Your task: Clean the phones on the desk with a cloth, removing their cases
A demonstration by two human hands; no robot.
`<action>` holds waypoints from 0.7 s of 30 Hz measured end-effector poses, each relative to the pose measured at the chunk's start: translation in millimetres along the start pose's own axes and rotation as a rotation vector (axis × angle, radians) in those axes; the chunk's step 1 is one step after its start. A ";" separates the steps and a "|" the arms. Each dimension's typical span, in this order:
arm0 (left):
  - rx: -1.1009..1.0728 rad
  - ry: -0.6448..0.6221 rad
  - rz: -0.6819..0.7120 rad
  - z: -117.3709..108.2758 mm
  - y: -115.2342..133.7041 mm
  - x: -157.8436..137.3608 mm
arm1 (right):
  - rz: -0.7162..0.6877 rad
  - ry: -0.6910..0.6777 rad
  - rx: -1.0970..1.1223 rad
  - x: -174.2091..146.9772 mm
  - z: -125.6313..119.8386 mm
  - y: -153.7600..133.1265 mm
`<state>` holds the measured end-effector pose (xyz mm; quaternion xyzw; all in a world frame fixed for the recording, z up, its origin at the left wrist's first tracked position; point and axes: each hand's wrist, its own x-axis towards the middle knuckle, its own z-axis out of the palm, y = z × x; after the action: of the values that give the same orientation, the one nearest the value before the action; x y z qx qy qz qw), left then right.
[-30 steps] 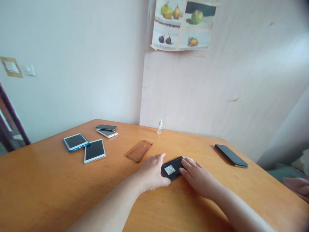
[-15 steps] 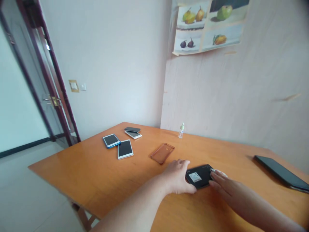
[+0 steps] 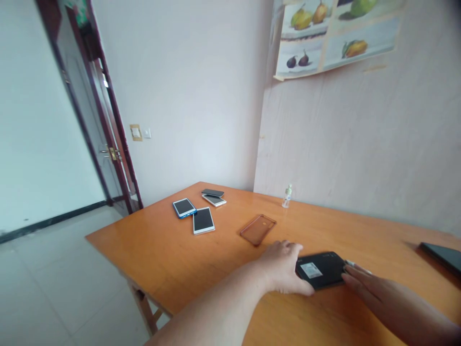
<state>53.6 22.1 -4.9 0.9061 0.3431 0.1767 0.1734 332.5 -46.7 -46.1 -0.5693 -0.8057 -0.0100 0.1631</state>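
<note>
A black phone (image 3: 326, 272) lies back side up on the table, with a white label near its left end. My left hand (image 3: 286, 269) is closed around that left end, thumb along the near edge and fingers at the far side. At the phone's right end, the fingertips of my right hand (image 3: 363, 283) press together against its edge. Something small and white (image 3: 360, 267) shows at those fingers, partly hidden; its kind is unclear. Beyond my left hand rests a brown translucent phone case (image 3: 258, 230).
The wooden table (image 3: 151, 259) also bears a blue-edged phone (image 3: 184, 207), a white phone (image 3: 203, 221), two stacked phones (image 3: 213, 197), a small clear bottle (image 3: 287, 197) and a dark flat device (image 3: 442, 257) at right. Behind stands a wall with fruit pictures (image 3: 306, 36).
The view has swung left, so everything sits further right in it. My left hand keeps its hold on the phone; my right fingers stay at its right end.
</note>
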 end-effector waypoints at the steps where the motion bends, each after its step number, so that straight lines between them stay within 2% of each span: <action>1: 0.001 0.000 0.003 0.0 0.0 0.2 | -0.022 0.018 0.000 -0.6 2.0 -0.3; 4: -0.004 0.011 0.002 0.8 0.1 0.7 | 0.036 0.006 0.031 -0.4 -3.4 -33.5; 6: -0.005 0.021 0.006 1.3 0.2 0.9 | -0.019 -0.098 0.079 1.1 -12.9 -65.3; 8: -0.001 0.025 0.006 1.1 0.5 0.7 | -0.038 -0.151 0.097 3.2 -20.9 -84.5; 10: 0.004 0.011 -0.006 0.0 1.1 0.1 | 0.005 -0.142 0.085 5.1 -22.9 -81.9; 13: 0.004 -0.006 -0.013 -2.3 2.5 -1.4 | 0.122 -0.051 0.010 6.5 -15.3 -49.3; 16: 0.009 -0.001 -0.010 -3.1 3.6 -2.5 | 0.174 -0.021 -0.021 6.8 -7.0 -24.3; 18: 0.019 0.007 -0.019 -2.6 4.1 -2.8 | 0.182 -0.017 -0.028 7.7 -5.5 -27.5; 21: 0.032 0.019 -0.015 -2.0 4.8 -2.8 | 0.140 -0.055 0.007 9.6 -8.5 -55.9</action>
<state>53.4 17.2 -1.6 0.9045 0.3540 0.1785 0.1572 280.3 -59.3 -25.9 -0.6239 -0.7680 0.0202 0.1432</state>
